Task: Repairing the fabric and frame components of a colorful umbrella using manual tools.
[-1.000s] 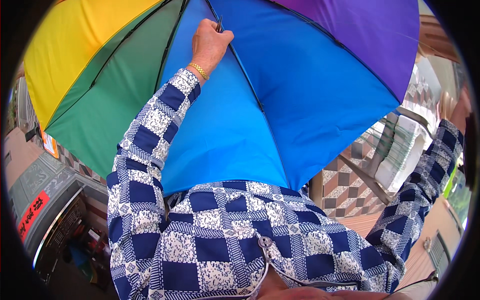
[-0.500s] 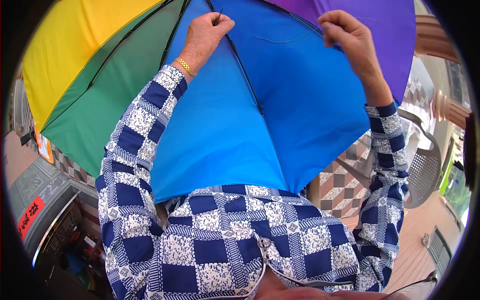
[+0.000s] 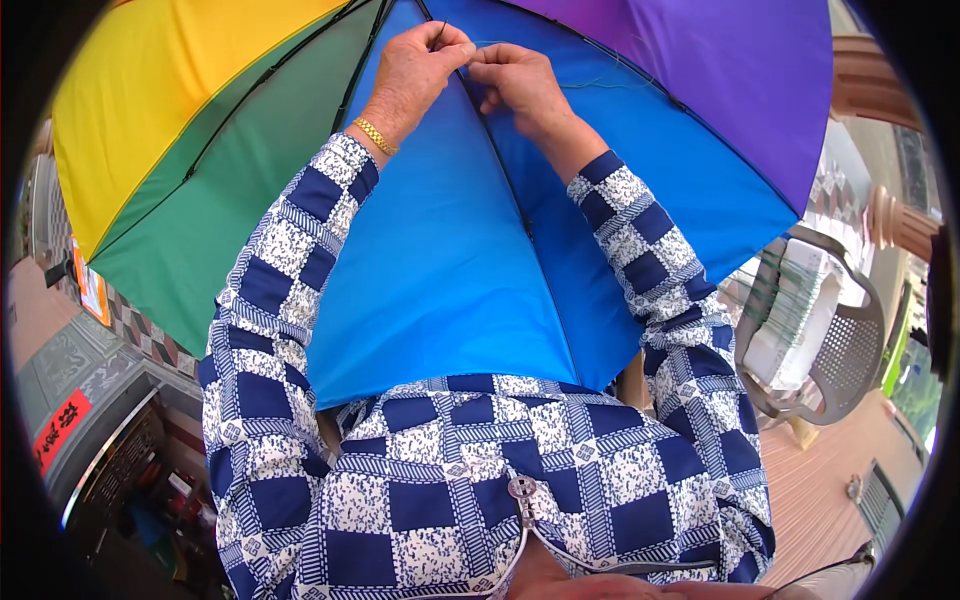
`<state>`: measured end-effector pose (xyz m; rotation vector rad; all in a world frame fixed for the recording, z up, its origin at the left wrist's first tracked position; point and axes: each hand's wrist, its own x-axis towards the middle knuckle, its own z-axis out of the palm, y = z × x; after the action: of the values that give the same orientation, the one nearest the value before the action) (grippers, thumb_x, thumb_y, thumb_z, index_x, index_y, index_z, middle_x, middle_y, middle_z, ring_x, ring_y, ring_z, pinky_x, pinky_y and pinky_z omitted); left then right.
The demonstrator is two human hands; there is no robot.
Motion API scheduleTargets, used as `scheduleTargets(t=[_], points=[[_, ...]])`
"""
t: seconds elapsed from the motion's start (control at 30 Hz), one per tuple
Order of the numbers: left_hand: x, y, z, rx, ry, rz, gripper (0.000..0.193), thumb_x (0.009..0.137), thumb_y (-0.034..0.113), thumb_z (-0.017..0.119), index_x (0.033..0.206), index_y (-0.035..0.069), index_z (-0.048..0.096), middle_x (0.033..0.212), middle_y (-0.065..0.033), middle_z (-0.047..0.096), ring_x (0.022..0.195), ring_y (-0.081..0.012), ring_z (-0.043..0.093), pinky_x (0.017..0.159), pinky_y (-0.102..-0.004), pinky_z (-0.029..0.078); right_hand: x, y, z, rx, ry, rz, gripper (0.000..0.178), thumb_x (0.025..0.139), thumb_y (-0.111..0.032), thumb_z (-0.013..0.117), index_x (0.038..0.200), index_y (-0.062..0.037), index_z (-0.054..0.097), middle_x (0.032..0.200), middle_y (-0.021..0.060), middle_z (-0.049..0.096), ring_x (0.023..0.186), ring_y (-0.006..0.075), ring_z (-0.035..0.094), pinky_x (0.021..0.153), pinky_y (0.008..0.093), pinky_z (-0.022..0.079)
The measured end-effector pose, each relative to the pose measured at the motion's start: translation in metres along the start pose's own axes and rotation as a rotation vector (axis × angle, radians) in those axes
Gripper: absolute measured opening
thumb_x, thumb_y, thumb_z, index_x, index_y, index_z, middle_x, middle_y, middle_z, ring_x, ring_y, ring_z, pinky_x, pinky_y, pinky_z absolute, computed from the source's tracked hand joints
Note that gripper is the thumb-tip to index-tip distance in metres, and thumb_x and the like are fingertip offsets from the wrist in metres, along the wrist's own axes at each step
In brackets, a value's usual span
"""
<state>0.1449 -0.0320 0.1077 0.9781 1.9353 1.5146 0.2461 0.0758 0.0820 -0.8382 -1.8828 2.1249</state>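
Note:
An open umbrella [image 3: 440,290] with yellow, green, blue and purple panels spreads in front of me, its inner side with black ribs towards me. My left hand [image 3: 420,75], a gold watch band or bracelet [image 3: 375,136] at its wrist, is closed at the top around a dark umbrella rib [image 3: 437,37]. Beside it my right hand [image 3: 522,88] pinches with thumb and forefinger, its fingertips almost touching the left thumb. A fine pale-green thread [image 3: 603,82] loops over the blue panel and runs towards the right fingers. Its end between the fingertips is too small to see.
At the right stands a grey-brown plastic chair [image 3: 850,335] with a stack of white bundles [image 3: 795,315] on it. A dark open cabinet [image 3: 140,500] with a red label [image 3: 62,430] is at the lower left. Turned columns [image 3: 872,80] rise at the far right.
My right hand has come in from the right, over the purple panel, to meet the left hand. The umbrella has shifted slightly, and the chair's white stack is now in view. The left hand stays put.

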Motion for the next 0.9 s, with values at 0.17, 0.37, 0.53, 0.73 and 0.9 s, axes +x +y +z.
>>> scheduleTargets(t=[0.17, 0.37, 0.53, 0.73, 0.9], points=[[-0.003, -0.029, -0.007, -0.184, 0.068, -0.229, 0.014, 0.083, 0.019, 0.063, 0.081, 0.005, 0.061, 0.069, 0.0035, 0.054, 0.06, -0.0027, 0.044, 0.053, -0.0185, 0.038, -0.005, 0.016, -0.006, 0.37, -0.042, 0.144, 0.012, 0.085, -0.011, 0.058, 0.095, -0.0032, 0.059, 0.071, 0.0027, 0.059, 0.051, 0.01, 0.052, 0.045, 0.024, 0.046], [0.004, -0.065, -0.02, 0.18, -0.064, 0.036, 0.016, 0.079, 0.019, 0.061, 0.074, 0.004, 0.056, 0.063, 0.0021, 0.055, 0.056, -0.0071, 0.047, 0.053, -0.0257, 0.041, -0.053, -0.04, -0.164, 0.224, -0.005, 0.049, 0.012, 0.09, -0.013, 0.052, 0.098, -0.0041, 0.053, 0.072, -0.0008, 0.048, 0.059, 0.0078, 0.046, 0.051, 0.0215, 0.039], [0.003, -0.076, -0.015, 0.269, -0.151, 0.104, 0.017, 0.078, 0.021, 0.061, 0.073, 0.006, 0.055, 0.062, -0.0001, 0.053, 0.056, -0.0089, 0.046, 0.053, -0.0277, 0.041, -0.123, -0.082, -0.448, 0.742, 0.45, -0.457, 0.01, 0.084, 0.009, 0.045, 0.093, 0.0094, 0.049, 0.096, 0.0206, 0.057, 0.095, 0.0343, 0.056, 0.097, 0.0483, 0.044], [-0.002, -0.066, -0.021, 0.711, -0.224, 0.218, 0.014, 0.08, 0.017, 0.064, 0.079, 0.006, 0.056, 0.069, -0.0032, 0.055, 0.063, -0.0184, 0.054, 0.059, -0.0315, 0.044, -0.166, -0.106, -0.503, 0.515, 0.827, -0.39, 0.009, 0.083, 0.009, 0.046, 0.092, 0.0118, 0.049, 0.093, 0.0269, 0.059, 0.098, 0.0433, 0.056, 0.098, 0.0494, 0.042], [-0.001, -0.062, -0.021, 1.008, -0.231, 0.494, 0.013, 0.078, 0.02, 0.066, 0.082, 0.009, 0.06, 0.081, -0.0072, 0.061, 0.074, -0.0297, 0.062, 0.064, -0.0415, 0.05, -0.18, -0.134, -0.527, 0.431, 0.74, -0.355, 0.008, 0.084, 0.008, 0.046, 0.09, 0.0115, 0.05, 0.094, 0.0277, 0.059, 0.101, 0.044, 0.055, 0.098, 0.0475, 0.042]])
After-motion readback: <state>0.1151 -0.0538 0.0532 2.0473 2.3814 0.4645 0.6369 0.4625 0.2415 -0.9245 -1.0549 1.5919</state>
